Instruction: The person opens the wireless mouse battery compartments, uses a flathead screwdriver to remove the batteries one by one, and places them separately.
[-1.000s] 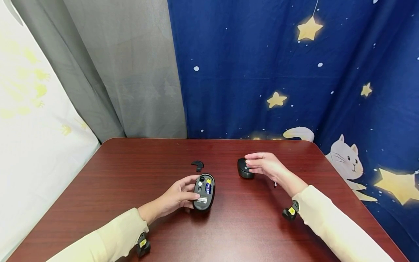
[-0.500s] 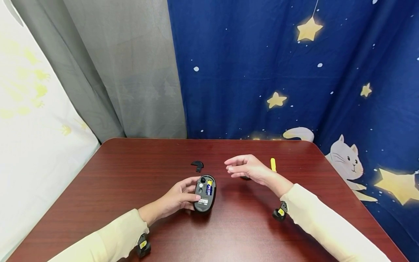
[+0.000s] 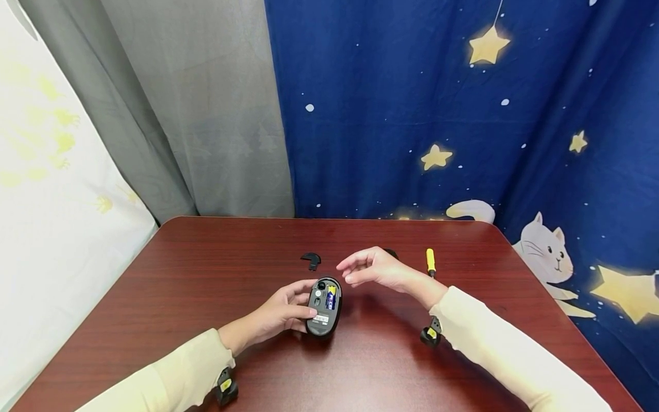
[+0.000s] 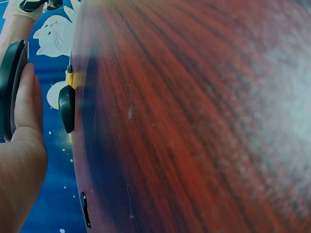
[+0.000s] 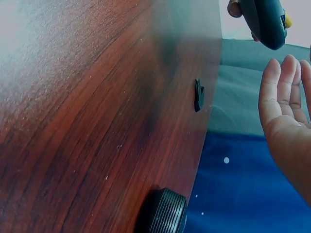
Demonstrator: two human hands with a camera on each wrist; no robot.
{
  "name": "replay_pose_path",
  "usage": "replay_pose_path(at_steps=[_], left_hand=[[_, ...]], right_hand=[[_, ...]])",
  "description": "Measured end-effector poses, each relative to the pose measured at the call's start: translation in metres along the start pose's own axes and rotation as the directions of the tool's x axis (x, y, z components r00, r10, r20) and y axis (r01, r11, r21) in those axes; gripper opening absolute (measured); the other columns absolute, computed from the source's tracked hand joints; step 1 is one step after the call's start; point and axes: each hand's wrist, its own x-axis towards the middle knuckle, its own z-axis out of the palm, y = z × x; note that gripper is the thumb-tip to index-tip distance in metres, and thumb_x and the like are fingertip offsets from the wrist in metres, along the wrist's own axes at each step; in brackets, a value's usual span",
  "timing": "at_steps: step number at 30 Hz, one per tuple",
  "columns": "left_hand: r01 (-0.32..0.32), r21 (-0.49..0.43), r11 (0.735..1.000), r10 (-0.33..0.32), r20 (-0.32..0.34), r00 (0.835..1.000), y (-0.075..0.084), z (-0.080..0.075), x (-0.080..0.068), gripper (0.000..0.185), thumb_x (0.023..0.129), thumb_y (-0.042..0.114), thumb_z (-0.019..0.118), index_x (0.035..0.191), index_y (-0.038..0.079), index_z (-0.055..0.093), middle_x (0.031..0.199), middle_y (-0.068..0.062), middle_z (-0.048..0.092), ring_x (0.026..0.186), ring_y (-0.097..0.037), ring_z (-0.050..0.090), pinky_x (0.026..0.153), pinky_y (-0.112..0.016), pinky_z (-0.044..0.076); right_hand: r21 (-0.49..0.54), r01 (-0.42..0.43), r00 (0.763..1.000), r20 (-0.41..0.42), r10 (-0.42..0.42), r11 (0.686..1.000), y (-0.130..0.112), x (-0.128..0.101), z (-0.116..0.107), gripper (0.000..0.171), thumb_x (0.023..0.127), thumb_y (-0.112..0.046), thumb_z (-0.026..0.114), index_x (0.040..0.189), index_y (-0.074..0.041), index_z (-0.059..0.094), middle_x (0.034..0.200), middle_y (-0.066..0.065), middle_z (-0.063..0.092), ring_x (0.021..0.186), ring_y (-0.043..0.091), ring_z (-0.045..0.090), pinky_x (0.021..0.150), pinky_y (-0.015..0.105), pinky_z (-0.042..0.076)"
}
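Mid-surface (image 3: 206, 274): left hand (image 3: 280, 312) grips mouse (image 3: 322, 306) belly-up, so battery (image 3: 330, 297) shows | right hand (image 3: 373, 269) hovers open just above, fingers loose, empty | cover (image 3: 310, 260) set aside

Dark reddish wood-grain bench (image 3: 206, 274), black oval computer mouse (image 3: 323, 306) flipped over with a blue-and-yellow battery (image 3: 331, 296) inside. Small black cover piece (image 3: 310, 260), yellow-handled screwdriver (image 3: 430, 261), and a navy curtain with yellow stars and white cats (image 3: 463, 114).
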Motion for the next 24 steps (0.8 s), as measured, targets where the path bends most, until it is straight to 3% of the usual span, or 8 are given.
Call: replay_pose_path(at_steps=[6,15,24], left_hand=[[-0.002,0.004,1.000,0.002,0.015,1.000,-0.0011,-0.0002,-0.0003,0.070,0.086,-0.001,0.067,0.146,-0.001,0.030,0.124,-0.021,0.059,0.092,-0.028,0.067,0.070,-0.040,0.057],[0.005,0.017,1.000,-0.005,0.017,1.000,-0.0018,0.0006,-0.0007,0.070,0.087,0.000,0.067,0.146,-0.002,0.030,0.125,-0.022,0.058,0.091,-0.027,0.067,0.068,-0.036,0.057],[0.013,0.002,1.000,-0.013,0.022,1.000,-0.0025,0.0024,-0.0014,0.068,0.087,-0.002,0.065,0.145,-0.003,0.030,0.124,-0.023,0.059,0.090,-0.028,0.067,0.067,-0.036,0.057]], right_hand=[[-0.049,-0.007,0.999,0.043,0.009,0.999,-0.0008,0.0023,0.0049,0.036,0.080,-0.001,0.076,0.115,0.005,0.067,0.094,0.012,0.070,0.086,0.016,0.065,0.075,0.028,0.054],[-0.085,0.033,0.991,0.133,-0.021,0.996,0.0008,0.0060,0.0081,0.032,0.080,0.002,0.075,0.112,0.007,0.068,0.091,0.009,0.070,0.082,0.015,0.064,0.073,0.027,0.054],[-0.146,0.051,0.987,0.157,-0.028,0.988,0.0008,0.0077,0.0108,0.029,0.080,0.002,0.076,0.108,0.004,0.071,0.083,0.005,0.067,0.074,0.013,0.060,0.066,0.023,0.051]])
